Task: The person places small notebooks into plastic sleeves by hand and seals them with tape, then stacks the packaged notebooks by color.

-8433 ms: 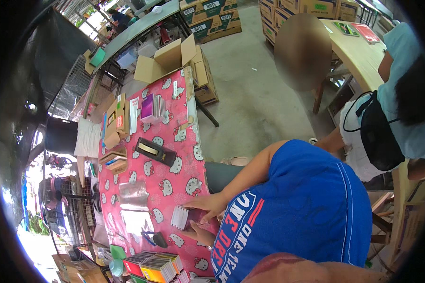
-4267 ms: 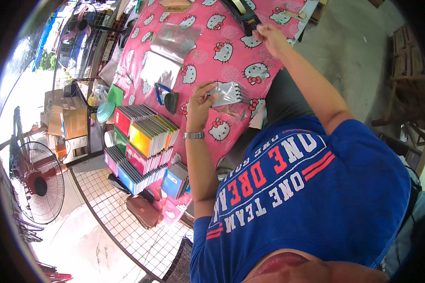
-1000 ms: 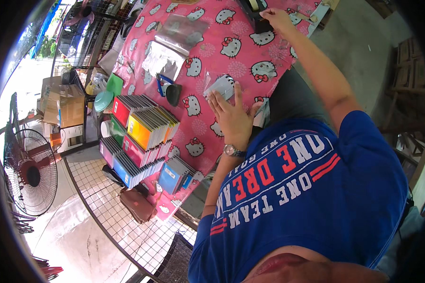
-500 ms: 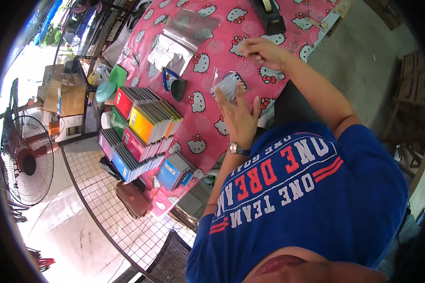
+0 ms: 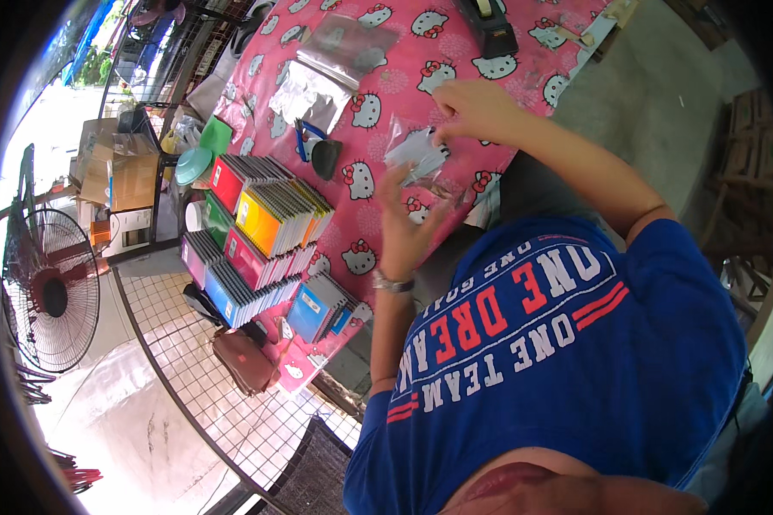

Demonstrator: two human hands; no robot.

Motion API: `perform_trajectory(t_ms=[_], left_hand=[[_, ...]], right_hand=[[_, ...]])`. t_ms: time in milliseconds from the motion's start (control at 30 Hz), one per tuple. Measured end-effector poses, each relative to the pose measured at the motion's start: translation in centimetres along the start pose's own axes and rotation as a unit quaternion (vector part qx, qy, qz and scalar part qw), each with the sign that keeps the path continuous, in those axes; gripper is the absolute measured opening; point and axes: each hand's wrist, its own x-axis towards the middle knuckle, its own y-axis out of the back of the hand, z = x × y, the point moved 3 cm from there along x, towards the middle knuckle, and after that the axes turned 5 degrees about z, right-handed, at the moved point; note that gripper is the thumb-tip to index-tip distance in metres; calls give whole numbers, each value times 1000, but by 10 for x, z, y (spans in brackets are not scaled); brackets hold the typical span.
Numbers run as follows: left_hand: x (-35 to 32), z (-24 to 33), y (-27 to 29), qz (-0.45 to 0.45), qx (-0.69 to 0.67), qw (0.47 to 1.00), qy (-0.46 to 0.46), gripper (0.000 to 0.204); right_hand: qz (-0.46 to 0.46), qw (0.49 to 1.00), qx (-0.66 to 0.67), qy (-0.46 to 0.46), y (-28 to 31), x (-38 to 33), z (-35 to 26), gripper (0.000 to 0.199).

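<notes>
The left hand (image 5: pixel 404 236), blurred, has its thumb spread wide from its fingers and no clear grip; the right hand (image 5: pixel 479 112) is curled with fingertips at the notepad's far right edge, and whether it pinches anything cannot be told. The small white notepad (image 5: pixel 412 154) lies on the pink tabletop (image 5: pixel 365 219) in a clear plastic wrap (image 5: pixel 398 130), between the two hands. The thin wrap could crease or shift if the fingers pull unevenly, and the notepad might skid if left unsteadied. A leftward sweep of the left forearm could topple the stacked spiral notebooks (image 5: pixel 270 223) close by.
</notes>
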Motion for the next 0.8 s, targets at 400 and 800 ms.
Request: perform_trajectory(t_ms=[400,800], left_hand=[[36,-21,7,43,37,998,-38,17],[55,-17,16,-9,-14,1000,-26,75]], right_hand=[[166,951,245,89,-8,9,-26,27],[-99,914,394,-13,-61,34,29,33]])
